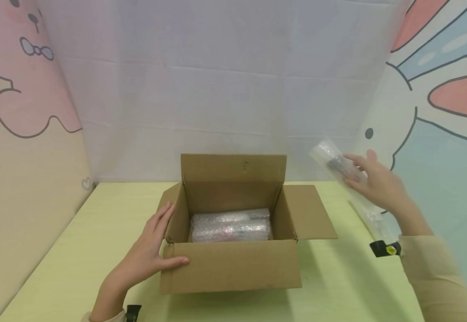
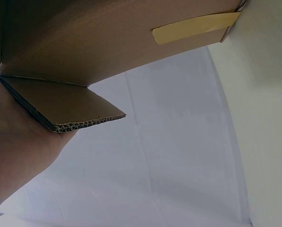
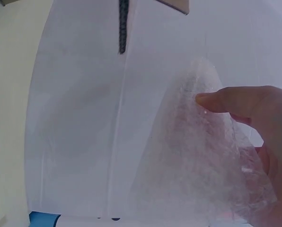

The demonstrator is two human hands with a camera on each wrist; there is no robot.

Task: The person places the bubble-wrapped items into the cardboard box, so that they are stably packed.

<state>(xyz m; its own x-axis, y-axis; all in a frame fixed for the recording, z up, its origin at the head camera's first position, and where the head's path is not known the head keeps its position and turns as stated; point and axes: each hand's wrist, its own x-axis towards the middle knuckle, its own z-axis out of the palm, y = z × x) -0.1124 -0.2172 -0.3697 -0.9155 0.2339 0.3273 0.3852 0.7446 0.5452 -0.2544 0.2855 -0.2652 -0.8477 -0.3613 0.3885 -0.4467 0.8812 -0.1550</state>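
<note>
Since its wrap is soft and slippery-looking, I hold the bubble-wrapped packet (image 1: 336, 162) in a pinch, thumb on one face and fingers round the other. It is up in the air, tilted, to the right of the box and apart from it; dark and reddish patches show through the plastic, too blurred for me to name. My right hand (image 1: 380, 185) takes it near its lower end, which leaves the far end sticking out free, probably so that the grip covers little of it.

My left hand (image 1: 149, 246) grips nothing: its fingers lie straight along the side flap (image 1: 171, 195) and its thumb stretches onto the front flap (image 1: 231, 268), I judge to steady the cardboard box (image 1: 233, 197) and keep that corner spread. Inside, more wrapped packets (image 1: 231, 229) lie lengthwise side by side, which seems to use the floor well. The right flap (image 1: 310, 212) is folded outward, clear of the mouth. Beyond it, what looks like another clear packet (image 1: 379, 223) rests at the edge of the table (image 1: 84, 250), partly behind my forearm.
</note>
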